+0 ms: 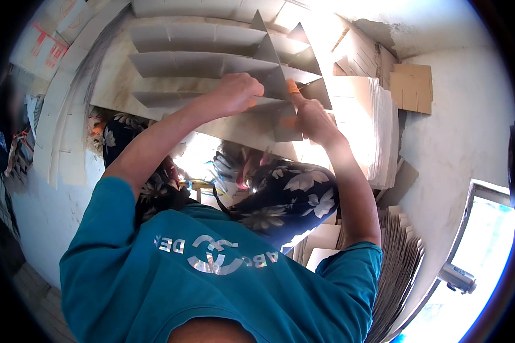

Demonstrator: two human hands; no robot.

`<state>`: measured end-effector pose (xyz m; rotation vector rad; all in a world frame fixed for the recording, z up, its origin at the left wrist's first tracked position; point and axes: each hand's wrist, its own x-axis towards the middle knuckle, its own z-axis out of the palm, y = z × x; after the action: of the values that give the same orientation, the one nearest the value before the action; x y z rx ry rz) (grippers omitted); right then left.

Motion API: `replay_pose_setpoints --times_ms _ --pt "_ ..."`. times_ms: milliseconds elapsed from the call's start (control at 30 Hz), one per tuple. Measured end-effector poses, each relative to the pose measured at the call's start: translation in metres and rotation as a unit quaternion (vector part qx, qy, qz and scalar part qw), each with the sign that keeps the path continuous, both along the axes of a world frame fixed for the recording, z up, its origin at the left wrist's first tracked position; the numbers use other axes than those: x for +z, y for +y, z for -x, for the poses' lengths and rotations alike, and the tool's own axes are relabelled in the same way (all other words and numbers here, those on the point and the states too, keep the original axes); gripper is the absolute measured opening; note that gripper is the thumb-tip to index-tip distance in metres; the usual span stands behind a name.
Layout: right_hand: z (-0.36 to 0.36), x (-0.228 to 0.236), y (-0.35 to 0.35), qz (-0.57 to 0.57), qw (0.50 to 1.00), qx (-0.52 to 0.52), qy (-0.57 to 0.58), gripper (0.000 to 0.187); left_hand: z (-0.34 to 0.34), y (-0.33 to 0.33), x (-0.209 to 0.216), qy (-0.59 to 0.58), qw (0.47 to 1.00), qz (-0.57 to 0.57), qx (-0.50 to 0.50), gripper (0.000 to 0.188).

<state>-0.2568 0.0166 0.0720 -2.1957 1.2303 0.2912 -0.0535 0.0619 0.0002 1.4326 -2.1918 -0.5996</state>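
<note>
A grid of grey cardboard divider strips stands on the work board in front of me, long strips (pixel 180 66) crossed by shorter pointed-looking ones (pixel 312 60) at its right end. My left hand (pixel 237 94) is closed at the nearest long strip (pixel 166 99), its orange-covered fingertips pinching near the crossing; the exact contact is partly hidden. My right hand (pixel 313 120) grips the cardboard at the right crossings. Its index finger, in an orange finger cover, stretches along the grid, and the orange-covered thumb sits lower on the near side.
A thick stack of pale cardboard sheets (pixel 383 131) stands right of the grid. Slotted brown cardboard (pixel 412 88) leans on the wall behind it. More cardboard strips (pixel 397 251) are packed beside my right elbow. Long sheets (pixel 63 126) and a printed carton (pixel 37 51) are at left.
</note>
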Motion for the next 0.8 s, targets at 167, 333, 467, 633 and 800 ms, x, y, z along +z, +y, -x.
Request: replay_pose_setpoints --times_ms 167,333,467,633,800 --pt "0.118 -0.046 -0.022 0.303 0.918 -0.174 -0.19 0.056 -0.017 0.027 0.019 -0.004 0.998 -0.001 0.063 0.047" --pt "0.218 -0.076 0.003 0.453 0.808 -0.245 0.286 0.064 -0.043 0.049 0.028 -0.018 0.992 0.004 0.126 0.048" --pt "0.246 -0.088 0.0 0.479 0.819 -0.195 0.249 0.072 -0.055 0.053 0.022 -0.024 0.988 -0.005 0.15 0.049" --pt "0.264 -0.081 -0.017 0.405 0.845 -0.34 0.08 0.052 -0.062 0.056 0.018 -0.009 0.985 0.003 0.172 0.051" --pt "0.249 -0.055 -0.003 0.441 0.813 -0.372 -0.079 0.037 -0.073 0.064 0.021 -0.009 0.985 0.053 0.164 0.049"
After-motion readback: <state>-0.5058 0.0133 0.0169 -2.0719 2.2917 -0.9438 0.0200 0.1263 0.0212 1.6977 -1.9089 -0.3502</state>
